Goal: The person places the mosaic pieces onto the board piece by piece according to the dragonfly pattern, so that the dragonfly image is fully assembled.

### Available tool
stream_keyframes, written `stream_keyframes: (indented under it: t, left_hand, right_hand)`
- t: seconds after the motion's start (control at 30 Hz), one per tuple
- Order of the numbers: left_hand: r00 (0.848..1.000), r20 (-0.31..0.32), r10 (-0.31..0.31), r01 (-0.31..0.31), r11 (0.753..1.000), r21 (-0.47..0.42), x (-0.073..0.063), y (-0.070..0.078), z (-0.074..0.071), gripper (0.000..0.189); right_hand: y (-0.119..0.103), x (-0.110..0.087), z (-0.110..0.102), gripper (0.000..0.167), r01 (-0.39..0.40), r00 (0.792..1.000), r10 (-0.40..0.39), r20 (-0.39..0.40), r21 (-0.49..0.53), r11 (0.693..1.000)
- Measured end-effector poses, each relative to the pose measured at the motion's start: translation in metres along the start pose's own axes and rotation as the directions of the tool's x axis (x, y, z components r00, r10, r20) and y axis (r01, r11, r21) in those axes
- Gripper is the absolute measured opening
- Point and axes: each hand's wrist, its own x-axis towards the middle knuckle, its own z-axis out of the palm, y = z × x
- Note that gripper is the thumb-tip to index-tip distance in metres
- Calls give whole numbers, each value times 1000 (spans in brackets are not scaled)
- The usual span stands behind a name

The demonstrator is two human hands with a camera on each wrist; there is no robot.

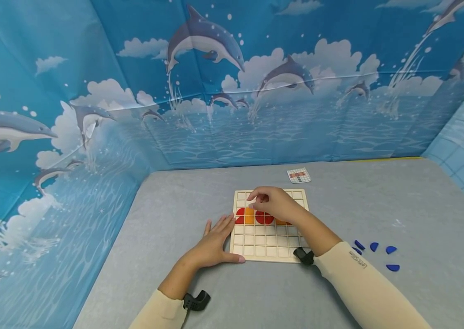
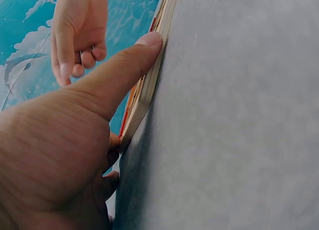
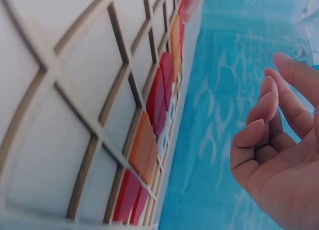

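Observation:
A wooden grid board [image 1: 264,242] lies flat on the table. My left hand [image 1: 214,241] rests along the board's left side, its fingers spread and the thumb at the lower left corner; in the left wrist view that thumb [image 2: 127,65] touches the board's edge. Above the grid hovers my right hand [image 1: 274,201], fingers loosely bent with nothing visible between them. Red pieces [image 1: 264,218] and orange pieces [image 1: 249,216] fill cells in a band across the board. The right wrist view shows red pieces [image 3: 160,93] and an orange piece [image 3: 143,147] beside the right hand [image 3: 279,145].
Several blue half-round pieces [image 1: 391,250] are scattered on the grey table [image 1: 166,205] to the right. A small patterned card [image 1: 299,175] lies behind the board. A dolphin-printed curtain [image 1: 223,132] hangs at the back and left.

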Motion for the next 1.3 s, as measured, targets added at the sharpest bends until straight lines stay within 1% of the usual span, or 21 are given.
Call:
stream_keyframes:
  t: [0.17,0.33,0.57,0.8,0.87,1.07,1.3]
  left_hand:
    - [1000,-5,-5,5,1000,-6,0,0,1,117]
    - [1000,-11,-5,5,1000,-4,-1,-1,1,118]
    - [1000,-13,-5,5,1000,-3,-1,0,1,118]
    - [1000,-8,-2,2,1000,4,-1,1,0,116]
    - [1000,0,-6,6,1000,8,-1,1,0,116]
    - [1000,-4,4,-4,1000,4,-1,1,0,116]
    - [1000,-4,8,-8,1000,15,0,-2,2,115]
  right_hand:
    - [3,-13,-13,17,-10,999,12,-46,47,999]
    - [5,-29,-27,19,-16,997,22,-73,72,997]
    - [14,-51,-49,24,-56,991,62,-116,47,997]
    - [22,-80,-72,29,-121,979,123,-165,19,992]
    - [26,-88,-78,31,-139,975,138,-176,11,990]
    - [42,-112,-93,39,-168,967,162,-198,-12,986]
    - [63,-138,-107,41,-179,964,169,-206,-33,983]
